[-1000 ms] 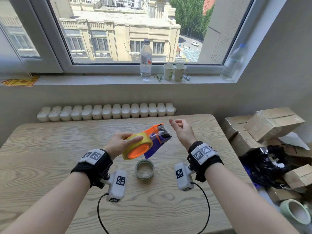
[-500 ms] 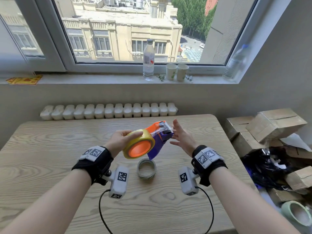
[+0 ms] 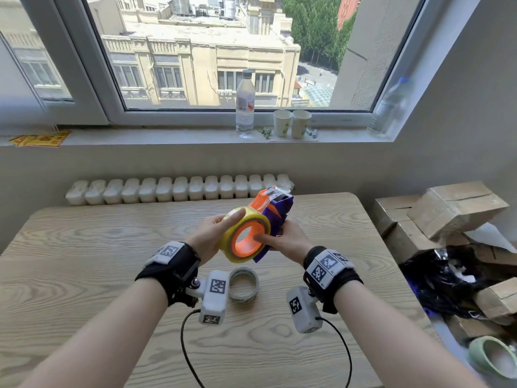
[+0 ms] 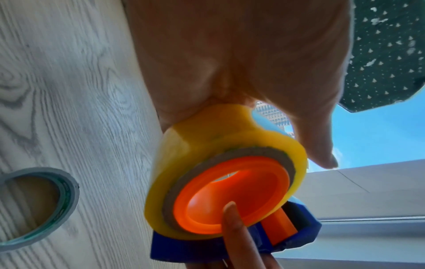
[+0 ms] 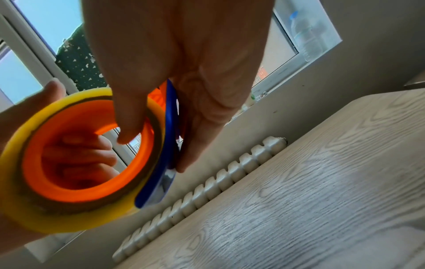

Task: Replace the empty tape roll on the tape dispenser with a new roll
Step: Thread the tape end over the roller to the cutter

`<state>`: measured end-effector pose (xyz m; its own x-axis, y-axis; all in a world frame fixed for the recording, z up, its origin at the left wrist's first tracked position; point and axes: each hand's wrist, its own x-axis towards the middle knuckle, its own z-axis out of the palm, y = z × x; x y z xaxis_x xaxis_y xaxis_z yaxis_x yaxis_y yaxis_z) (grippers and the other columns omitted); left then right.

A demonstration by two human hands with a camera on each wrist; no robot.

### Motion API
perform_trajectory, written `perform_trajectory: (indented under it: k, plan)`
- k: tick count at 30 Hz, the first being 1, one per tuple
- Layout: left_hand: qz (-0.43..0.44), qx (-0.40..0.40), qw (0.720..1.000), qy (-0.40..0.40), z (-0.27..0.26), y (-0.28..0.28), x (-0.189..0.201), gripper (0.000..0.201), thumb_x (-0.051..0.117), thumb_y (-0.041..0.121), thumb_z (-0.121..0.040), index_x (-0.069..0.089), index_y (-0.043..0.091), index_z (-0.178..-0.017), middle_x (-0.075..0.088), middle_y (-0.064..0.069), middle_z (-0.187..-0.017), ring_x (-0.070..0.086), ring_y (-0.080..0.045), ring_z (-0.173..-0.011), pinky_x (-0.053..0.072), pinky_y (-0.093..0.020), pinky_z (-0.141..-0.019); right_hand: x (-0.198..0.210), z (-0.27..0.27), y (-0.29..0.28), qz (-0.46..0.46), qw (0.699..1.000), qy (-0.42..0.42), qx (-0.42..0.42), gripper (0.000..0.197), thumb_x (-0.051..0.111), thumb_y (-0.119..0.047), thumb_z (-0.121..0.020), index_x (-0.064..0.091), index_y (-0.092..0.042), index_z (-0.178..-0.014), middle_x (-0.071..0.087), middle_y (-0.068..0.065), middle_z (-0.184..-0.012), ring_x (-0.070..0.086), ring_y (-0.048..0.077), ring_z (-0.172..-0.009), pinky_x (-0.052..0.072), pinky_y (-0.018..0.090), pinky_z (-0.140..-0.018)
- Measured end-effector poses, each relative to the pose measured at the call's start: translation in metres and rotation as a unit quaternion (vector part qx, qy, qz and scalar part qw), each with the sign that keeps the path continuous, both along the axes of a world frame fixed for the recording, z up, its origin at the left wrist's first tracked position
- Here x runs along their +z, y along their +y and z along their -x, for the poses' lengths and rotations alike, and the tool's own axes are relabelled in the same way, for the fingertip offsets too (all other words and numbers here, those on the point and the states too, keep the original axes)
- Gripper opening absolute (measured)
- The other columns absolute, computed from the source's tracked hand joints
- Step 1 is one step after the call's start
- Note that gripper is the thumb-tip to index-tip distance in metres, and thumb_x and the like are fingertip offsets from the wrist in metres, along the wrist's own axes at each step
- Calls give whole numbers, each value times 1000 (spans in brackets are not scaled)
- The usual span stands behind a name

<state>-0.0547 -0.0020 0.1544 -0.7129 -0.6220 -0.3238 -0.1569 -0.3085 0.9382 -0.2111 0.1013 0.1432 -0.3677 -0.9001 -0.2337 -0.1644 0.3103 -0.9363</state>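
Observation:
A yellow tape roll (image 3: 227, 247) sits on the orange hub (image 3: 246, 242) of a blue and orange tape dispenser (image 3: 277, 211), held above the table's middle. My left hand (image 3: 208, 236) grips the roll's rim, thumb on top; its fingers (image 5: 76, 156) show through the hub. My right hand (image 3: 288, 239) grips the dispenser, with the thumb (image 4: 232, 218) hooked inside the hub and the fingers (image 5: 202, 127) behind the blue side plate (image 5: 161, 172). An empty grey tape core (image 3: 242, 284) lies flat on the table below my hands.
The wooden table (image 3: 84, 275) stands against a white radiator (image 3: 167, 189). A bottle (image 3: 245, 107) and two paper cups (image 3: 291, 123) stand on the windowsill. Cardboard boxes (image 3: 453, 208), a black bag (image 3: 447, 281) and a green tape roll (image 3: 492, 357) crowd the right side.
My right hand, open in the air a second ago, has come in and taken hold of the dispenser, thumb inside the hub. The left hand keeps its hold on the roll.

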Motion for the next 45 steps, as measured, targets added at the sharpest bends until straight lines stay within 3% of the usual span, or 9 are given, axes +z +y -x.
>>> perform_trajectory:
  k: [4, 8, 12, 15, 20, 26, 30, 40, 45]
  plan:
    - [-24, -29, 999, 14, 8, 1, -4, 71, 84, 49, -50, 64, 5, -103, 72, -4, -84, 69, -12, -72, 54, -22, -62, -1, 4, 1, -5, 999, 11, -36, 22, 70, -8, -78, 63, -4, -99, 68, 21, -101, 68, 35, -95, 56, 50, -84]
    - [-46, -80, 996, -18, 15, 4, -4, 42, 69, 16, -70, 61, 2, -109, 71, -6, -88, 69, -14, -75, 54, -22, -64, -14, 12, 2, -25, 993, 80, -85, 9, 72, -24, -70, 66, -24, -75, 72, 10, -86, 70, 26, -83, 57, 50, -79]
    - [-11, -38, 997, -72, 30, 7, -11, 36, 66, 21, -83, 58, 4, -113, 64, -9, -96, 64, -18, -84, 53, -29, -77, -15, 23, 7, -45, 980, 142, -132, 8, 73, -25, -72, 66, -23, -69, 71, 3, -74, 67, 18, -72, 54, 31, -72]
    - [36, 9, 993, -115, 48, 9, -19, 45, 68, 22, -81, 48, 8, -119, 61, -14, -107, 62, -26, -95, 53, -38, -81, -22, 35, 9, -72, 967, 183, -159, 15, 73, -30, -69, 69, -16, -69, 72, 5, -71, 65, 22, -72, 51, 30, -68]
    - [147, -24, 972, -183, 68, 0, -52, 45, 76, 49, -61, 72, 17, -93, 74, -7, -94, 68, -23, -91, 53, -47, -89, -44, 54, 12, -145, 957, 186, -170, 23, 72, -33, -67, 59, -17, -56, 60, -1, -55, 60, 23, -66, 39, 24, -61]
    - [84, 0, 969, -232, 97, 1, -93, 34, 76, 15, -73, 56, 9, -99, 60, -11, -87, 59, -26, -80, 54, -40, -75, -91, 80, 4, -236, 940, 197, -149, 32, 70, -39, -61, 68, -10, -74, 70, 9, -75, 65, 28, -78, 44, 26, -62]
    - [46, 0, 965, -260, 106, 2, -127, 28, 73, 4, -75, 60, -1, -99, 58, -17, -95, 57, -24, -80, 53, -19, -50, -119, 90, 1, -274, 932, 201, -124, 32, 70, -39, -61, 68, -11, -77, 71, 11, -78, 65, 30, -80, 48, 28, -65]
    - [-3, -22, 953, -303, 110, 1, -164, 32, 64, -5, -78, 58, -9, -109, 57, -9, -77, 56, -19, -68, 54, -29, -65, -155, 95, 0, -333, 918, 189, -103, 30, 74, -31, -66, 69, -9, -84, 70, 14, -89, 64, 32, -88, 39, 27, -64]
    - [-22, -82, 961, -264, 112, 8, -165, 29, 58, -3, -84, 62, 1, -113, 61, -10, -101, 57, -20, -92, 51, -26, -76, -165, 95, 3, -352, 912, 178, -109, 26, 73, -28, -67, 65, -6, -78, 70, 15, -86, 65, 32, -86, 42, 28, -64]
